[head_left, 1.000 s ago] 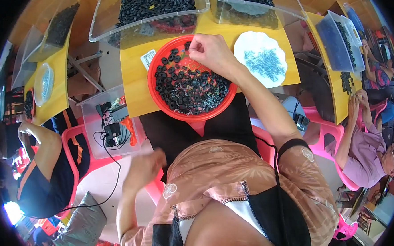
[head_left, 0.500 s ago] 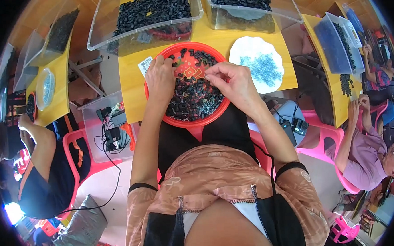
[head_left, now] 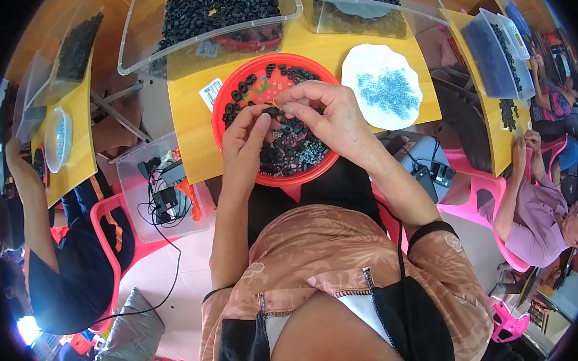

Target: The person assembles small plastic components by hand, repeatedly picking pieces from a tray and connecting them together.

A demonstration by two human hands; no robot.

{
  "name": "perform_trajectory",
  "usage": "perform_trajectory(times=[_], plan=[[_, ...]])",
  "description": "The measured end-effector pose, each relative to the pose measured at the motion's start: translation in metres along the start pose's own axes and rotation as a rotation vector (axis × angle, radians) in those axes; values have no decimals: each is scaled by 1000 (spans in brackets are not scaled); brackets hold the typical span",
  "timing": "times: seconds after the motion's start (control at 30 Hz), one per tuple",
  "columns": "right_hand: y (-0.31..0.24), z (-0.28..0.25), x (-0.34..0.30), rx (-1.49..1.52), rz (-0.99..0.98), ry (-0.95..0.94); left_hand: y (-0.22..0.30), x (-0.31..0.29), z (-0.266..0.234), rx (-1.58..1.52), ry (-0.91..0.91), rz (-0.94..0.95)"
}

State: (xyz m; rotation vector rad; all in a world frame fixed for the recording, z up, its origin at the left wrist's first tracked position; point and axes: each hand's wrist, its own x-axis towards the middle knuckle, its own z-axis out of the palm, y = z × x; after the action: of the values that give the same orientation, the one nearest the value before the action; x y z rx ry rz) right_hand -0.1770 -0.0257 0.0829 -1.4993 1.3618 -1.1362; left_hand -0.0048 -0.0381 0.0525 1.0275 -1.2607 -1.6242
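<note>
Yellow tabletop (head_left: pixel 191 130) fills the top of the view, with other people sitting at tabletops on both sides. On the far left a person in dark clothes sits on a pink chair (head_left: pixel 105 219). Next comes a clear box (head_left: pixel 162 197) full of black wires, low down beside the tabletop. At the back stands a big clear tub (head_left: pixel 144 41) packed with small black parts. In the middle sits a round red bowl (head_left: pixel 229 95), partly full of the same black parts. The left hand (head_left: pixel 248 140) and the right hand (head_left: pixel 328 116) meet right over the bowl. Both hands are closed, with fingertips pinched together on one tiny black part (head_left: pixel 272 109) held just above the pile. To the right lies a white plate (head_left: pixel 361 62) with little blue bits. The tiny part could slip out of the pinch and drop back in the pile, because it is so small. An elbow could also bump the bowl, since it hangs a little over the tabletop edge.
</note>
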Motion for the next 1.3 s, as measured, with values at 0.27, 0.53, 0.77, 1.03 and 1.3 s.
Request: perform_trajectory(times=[0.27, 0.53, 0.77, 1.03, 1.3], plan=[[-7, 19, 2, -76, -76, -19, -6, -3, -15, -220, 85, -35], [-8, 28, 4, -159, -185, -82, -15, -8, -21, -419, 138, -28], [-15, 32, 11, -124, -176, -65, -23, -11, -33, -316, 120, 39], [-18, 30, 3, -226, -103, -142, -21, -14, -25, -259, 112, 25], [-1, 5, -18, 400, 291, -385, -21, -20, -37, -273, -313, -142]])
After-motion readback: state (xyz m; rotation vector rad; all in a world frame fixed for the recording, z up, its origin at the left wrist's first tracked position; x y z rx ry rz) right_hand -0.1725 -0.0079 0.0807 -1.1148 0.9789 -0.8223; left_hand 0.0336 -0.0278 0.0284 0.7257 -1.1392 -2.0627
